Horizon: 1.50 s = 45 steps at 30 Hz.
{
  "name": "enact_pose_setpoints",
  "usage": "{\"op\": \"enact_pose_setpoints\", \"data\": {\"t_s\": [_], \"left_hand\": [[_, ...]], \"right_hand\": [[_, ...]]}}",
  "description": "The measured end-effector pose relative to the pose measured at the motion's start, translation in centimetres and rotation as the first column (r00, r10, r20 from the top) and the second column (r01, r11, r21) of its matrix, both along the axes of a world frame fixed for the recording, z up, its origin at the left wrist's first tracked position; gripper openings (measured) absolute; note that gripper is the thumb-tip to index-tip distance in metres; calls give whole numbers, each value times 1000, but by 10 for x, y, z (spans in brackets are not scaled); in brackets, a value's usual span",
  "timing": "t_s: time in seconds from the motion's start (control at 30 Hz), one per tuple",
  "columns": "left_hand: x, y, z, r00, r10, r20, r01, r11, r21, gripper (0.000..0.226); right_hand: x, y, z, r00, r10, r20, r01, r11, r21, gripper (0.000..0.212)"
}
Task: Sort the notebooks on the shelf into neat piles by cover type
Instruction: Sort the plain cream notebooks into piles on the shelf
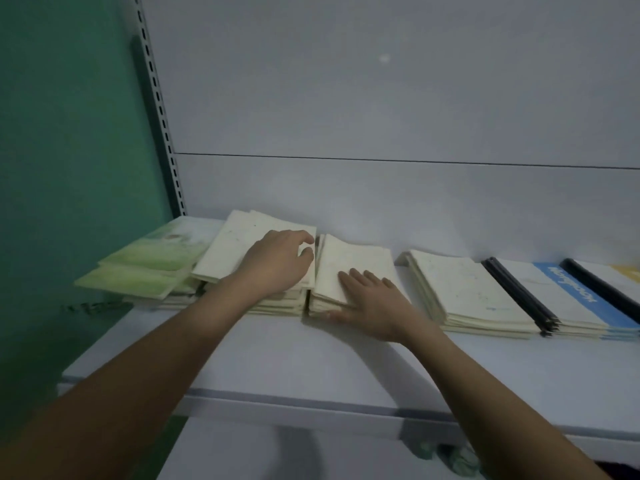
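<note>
Piles of notebooks lie in a row along the back of a white shelf (311,368). At the far left is a green-covered pile (145,265). Beside it sits a cream pile (239,247), and my left hand (277,261) rests on its top right, fingers curled over the right edge of the top notebook. My right hand (374,303) lies flat with spread fingers on the second cream pile (356,265), thumb against its front edge. A third cream pile (471,292) stands to the right. Farther right lie blue-and-white notebooks with black spines (561,296).
The grey back panel (381,116) of the shelving rises behind the piles. A slotted metal upright (156,109) and a green wall (62,150) stand on the left. A yellow-marked notebook (620,275) is cut off at the right edge. The shelf's front edge (311,407) runs below my forearms.
</note>
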<state>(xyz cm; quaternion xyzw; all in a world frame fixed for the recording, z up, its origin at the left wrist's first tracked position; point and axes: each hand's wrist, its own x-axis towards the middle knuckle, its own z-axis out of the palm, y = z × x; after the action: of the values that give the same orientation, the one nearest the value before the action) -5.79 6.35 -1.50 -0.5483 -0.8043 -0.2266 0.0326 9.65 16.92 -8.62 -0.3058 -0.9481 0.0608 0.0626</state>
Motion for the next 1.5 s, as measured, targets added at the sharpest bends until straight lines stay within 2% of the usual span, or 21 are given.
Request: {"op": "enact_pose_setpoints", "data": {"t_s": [0.13,0.23,0.3,0.37,0.4,0.43,0.47,0.53,0.57,0.6,0.67,0.7,0.77,0.83,0.9,1.07,1.23,1.3,1.37,1.43,1.5], "left_hand": [[10,-13,1,975,-82,207,14,951,308,29],[25,-20,5,915,-192,355,38,916,398,29],[36,-22,10,844,-240,480,41,920,389,28],[43,-21,15,742,-222,632,19,950,311,26],[46,-19,17,647,-204,735,25,969,247,27],[48,-17,20,501,-191,844,58,981,187,32],[50,-14,23,304,-184,935,114,981,156,41],[53,-7,27,-51,-195,979,155,967,201,53],[54,-4,30,-146,-220,965,121,964,238,50],[54,-2,32,-174,-242,955,73,964,257,40],[52,-3,32,-144,-252,957,-4,967,254,24],[50,-4,30,-116,-241,963,-29,970,239,22],[42,-8,27,-55,-236,970,-87,969,231,27],[35,-12,28,12,-280,960,-155,948,279,30],[26,-16,33,88,-328,941,-227,913,340,38],[6,-23,35,245,-327,913,-252,888,386,56],[-5,-26,25,287,-278,917,-261,898,354,56],[-10,-26,23,285,-272,919,-283,892,352,55],[-13,-27,21,283,-271,920,-303,885,354,54],[-14,-27,19,290,-262,921,-315,882,350,53],[-11,-26,16,283,-261,923,-309,886,346,52]], "right_hand": [[26,-22,-13,988,42,-149,-13,982,188,53],[37,-24,-4,946,-38,-323,35,999,-13,38],[40,-22,8,822,-163,-546,68,979,-190,20],[42,-21,24,692,-205,-692,90,976,-199,23],[43,-22,29,652,-206,-730,111,978,-177,24],[43,-24,35,628,-200,-753,135,980,-147,25],[43,-27,41,621,-179,-763,146,983,-112,26],[43,-36,49,669,-83,-739,118,993,-5,31],[42,-40,51,715,8,-699,86,991,99,36],[41,-42,52,759,107,-642,42,977,211,42],[40,-42,52,813,217,-541,-42,947,318,49],[40,-39,52,827,206,-523,-56,956,289,56],[40,-32,50,836,54,-546,-61,998,5,87],[41,-19,42,823,-147,-549,-66,934,-350,112],[39,-6,27,854,-169,-491,-62,906,-418,115],[10,13,3,993,-43,-110,17,974,-226,108],[2,5,1,1000,15,25,-15,1000,-28,88],[15,-5,-10,999,28,-21,-25,989,147,72],[31,-11,-22,985,89,-151,-44,959,282,47],[46,-9,-28,941,124,-315,-56,974,219,34],[55,-4,-25,896,57,-440,-55,998,17,26]]}}
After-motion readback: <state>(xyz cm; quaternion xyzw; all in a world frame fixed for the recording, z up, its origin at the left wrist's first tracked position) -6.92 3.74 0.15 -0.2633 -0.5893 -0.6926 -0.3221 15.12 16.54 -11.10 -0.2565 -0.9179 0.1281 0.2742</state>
